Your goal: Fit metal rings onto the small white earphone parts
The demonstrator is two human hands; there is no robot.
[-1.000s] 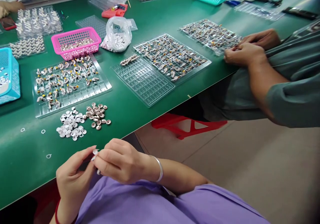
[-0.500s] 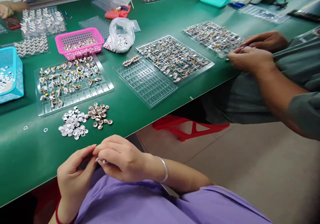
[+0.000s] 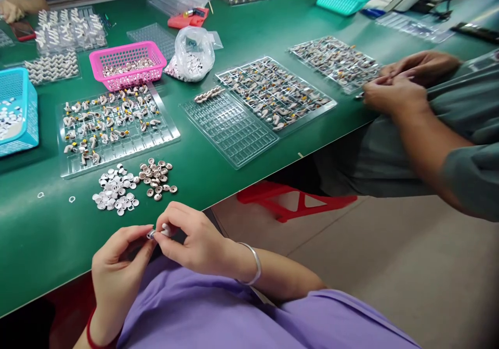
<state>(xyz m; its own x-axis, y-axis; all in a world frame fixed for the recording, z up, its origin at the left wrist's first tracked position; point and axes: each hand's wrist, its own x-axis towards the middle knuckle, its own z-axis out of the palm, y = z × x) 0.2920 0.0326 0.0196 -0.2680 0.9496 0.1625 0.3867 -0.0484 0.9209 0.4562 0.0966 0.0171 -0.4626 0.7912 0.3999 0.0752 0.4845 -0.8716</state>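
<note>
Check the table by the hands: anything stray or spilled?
Two small white rings lie loose on the green table, left of the white discs and apart from them, looking stray. The small part between left hand and right hand is too tiny to judge.

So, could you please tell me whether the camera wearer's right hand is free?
No, the right hand holds a pale curved part.

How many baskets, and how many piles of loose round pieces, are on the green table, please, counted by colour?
Pink basket: 1
Blue basket: 1
Turquoise basket: 1
White pile: 1
Tan pile: 1
Total: 5
</note>
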